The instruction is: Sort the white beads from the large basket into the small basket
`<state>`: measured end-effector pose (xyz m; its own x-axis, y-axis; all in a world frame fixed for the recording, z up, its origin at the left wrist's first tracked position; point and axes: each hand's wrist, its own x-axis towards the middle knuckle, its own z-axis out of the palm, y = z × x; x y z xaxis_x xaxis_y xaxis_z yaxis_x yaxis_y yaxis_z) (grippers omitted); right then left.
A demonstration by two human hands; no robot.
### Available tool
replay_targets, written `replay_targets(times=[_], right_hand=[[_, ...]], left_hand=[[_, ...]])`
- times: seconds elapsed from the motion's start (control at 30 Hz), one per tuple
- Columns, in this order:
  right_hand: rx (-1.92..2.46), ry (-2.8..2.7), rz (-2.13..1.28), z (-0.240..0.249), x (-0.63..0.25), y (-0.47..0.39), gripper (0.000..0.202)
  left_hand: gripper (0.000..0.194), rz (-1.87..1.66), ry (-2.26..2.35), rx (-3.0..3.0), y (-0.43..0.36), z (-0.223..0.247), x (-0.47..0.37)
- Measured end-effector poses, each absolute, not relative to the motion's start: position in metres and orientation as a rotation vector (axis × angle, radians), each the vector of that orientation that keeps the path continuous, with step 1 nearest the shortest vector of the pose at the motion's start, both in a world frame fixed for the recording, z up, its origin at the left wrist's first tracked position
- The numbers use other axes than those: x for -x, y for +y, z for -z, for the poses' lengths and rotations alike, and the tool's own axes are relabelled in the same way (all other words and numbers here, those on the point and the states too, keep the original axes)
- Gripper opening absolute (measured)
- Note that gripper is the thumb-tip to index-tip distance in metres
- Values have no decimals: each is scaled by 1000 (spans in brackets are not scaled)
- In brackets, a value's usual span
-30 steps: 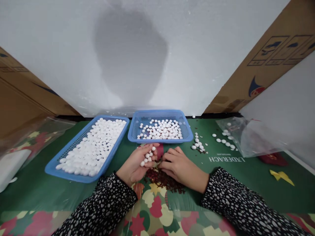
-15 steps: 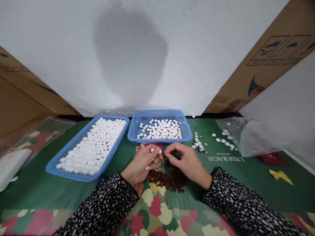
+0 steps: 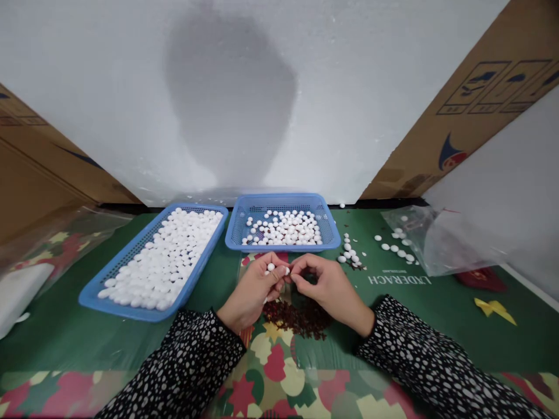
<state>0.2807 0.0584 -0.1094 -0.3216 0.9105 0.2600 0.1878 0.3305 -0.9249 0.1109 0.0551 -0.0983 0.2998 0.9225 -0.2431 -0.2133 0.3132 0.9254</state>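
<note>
My left hand (image 3: 250, 291) is curled around several small white balls (image 3: 271, 267), with one pinched at its fingertips. My right hand (image 3: 329, 286) closes thumb and forefinger in a pinch right beside that ball. Whatever sits in this pinch is too small to make out. The fingertips of both hands meet or nearly meet. Just below them lies a loose pile of small dark red-brown pieces (image 3: 301, 320). Beyond the hands stands a blue mesh basket (image 3: 283, 198) partly filled with white balls, some dark bits among them.
To the left, a longer blue basket (image 3: 105, 273) is heaped with white balls. Loose balls (image 3: 348, 251) lie right of the hands, more beside a clear plastic bag (image 3: 449, 244). A yellow scrap (image 3: 495, 310) and a dark red item (image 3: 480, 278) are farther right. A white panel (image 3: 349, 116) rises behind.
My right hand's fingertips have come in from slightly apart to the ball held at my left fingertips. The view has shifted slightly; baskets and pile are otherwise unchanged.
</note>
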Motion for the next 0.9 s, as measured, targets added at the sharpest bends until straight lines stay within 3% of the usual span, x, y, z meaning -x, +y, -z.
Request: replay_targets(times=[0.9], right_hand=[[968, -1663, -1220, 109, -283, 61, 10]], left_hand=[[24, -935, 1002, -977, 48, 95, -115]])
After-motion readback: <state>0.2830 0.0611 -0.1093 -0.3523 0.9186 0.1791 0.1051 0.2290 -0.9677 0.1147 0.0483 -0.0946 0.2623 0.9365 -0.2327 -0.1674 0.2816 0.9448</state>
